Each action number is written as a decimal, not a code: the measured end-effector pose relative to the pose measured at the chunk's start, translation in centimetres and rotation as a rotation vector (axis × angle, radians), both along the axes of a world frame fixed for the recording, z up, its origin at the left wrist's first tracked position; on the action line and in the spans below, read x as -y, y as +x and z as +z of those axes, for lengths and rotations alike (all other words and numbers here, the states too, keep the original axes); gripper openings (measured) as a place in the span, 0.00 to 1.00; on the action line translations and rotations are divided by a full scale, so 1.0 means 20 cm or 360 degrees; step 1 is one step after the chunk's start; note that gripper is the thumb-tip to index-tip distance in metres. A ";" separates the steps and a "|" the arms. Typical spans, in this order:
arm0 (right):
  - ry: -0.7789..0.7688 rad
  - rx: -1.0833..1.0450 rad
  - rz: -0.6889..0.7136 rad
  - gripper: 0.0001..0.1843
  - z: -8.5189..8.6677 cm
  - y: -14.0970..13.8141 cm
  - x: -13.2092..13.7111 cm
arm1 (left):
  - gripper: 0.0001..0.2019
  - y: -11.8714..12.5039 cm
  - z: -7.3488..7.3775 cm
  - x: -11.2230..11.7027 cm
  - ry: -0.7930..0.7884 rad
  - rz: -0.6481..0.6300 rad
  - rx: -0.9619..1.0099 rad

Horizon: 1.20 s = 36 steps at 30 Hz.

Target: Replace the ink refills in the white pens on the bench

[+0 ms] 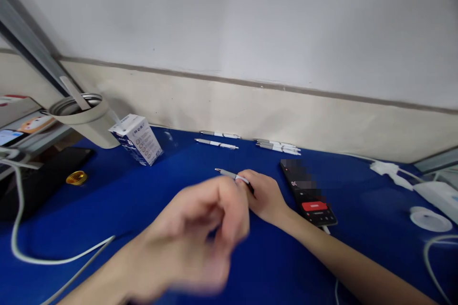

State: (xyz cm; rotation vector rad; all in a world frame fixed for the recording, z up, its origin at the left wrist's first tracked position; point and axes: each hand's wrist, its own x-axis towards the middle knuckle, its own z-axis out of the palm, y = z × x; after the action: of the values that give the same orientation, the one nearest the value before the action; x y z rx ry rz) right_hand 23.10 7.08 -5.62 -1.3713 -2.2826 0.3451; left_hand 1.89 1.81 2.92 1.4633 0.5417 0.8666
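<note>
Over blue tabletop [143,195] by pale wall [229,19], right hand [266,195] grips pen [226,173]; left hand [179,240] too blurred to tell.

On the desk [143,195], I've got a pair of pens [216,144] before the wall [232,100] — a pen cluster [279,148] to their right, behind the phone [304,195]. The left hand [200,233] is before the right hand [265,195], which holds another pen [227,173]. Farther left, a carton [139,140] stands right of the cup [96,126] (a stick [76,93] inside).
</note>
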 end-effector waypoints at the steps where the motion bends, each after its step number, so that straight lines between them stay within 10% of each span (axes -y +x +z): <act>1: -0.0023 -0.0008 -0.0006 0.11 0.01 0.00 0.00 | 0.15 0.03 -0.01 -0.05 -0.0014 0.0048 0.0034; 10: 0.0223 0.0190 -0.0261 0.12 0.20 0.18 -0.14 | 0.11 0.10 -0.35 -0.31 0.0785 0.0980 -0.1113; 21: 0.0334 0.0622 -0.0536 0.13 0.17 0.48 -0.33 | 0.13 0.08 -0.42 -0.57 0.1163 0.1263 -0.1728; 31: 0.0400 0.0465 -0.0481 0.14 0.17 0.40 -0.29 | 0.10 0.08 -0.43 -0.57 0.1304 0.1092 -0.1946; 36: 0.0208 0.0128 0.0078 0.11 0.17 0.19 -0.14 | 0.10 0.13 -0.40 -0.40 0.1541 0.0758 -0.1863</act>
State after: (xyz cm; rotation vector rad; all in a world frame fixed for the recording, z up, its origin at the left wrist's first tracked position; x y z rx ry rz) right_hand 26.88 9.89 -2.20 -1.2875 -2.3622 0.1557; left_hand 4.55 9.87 -5.05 2.8026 1.5097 0.5360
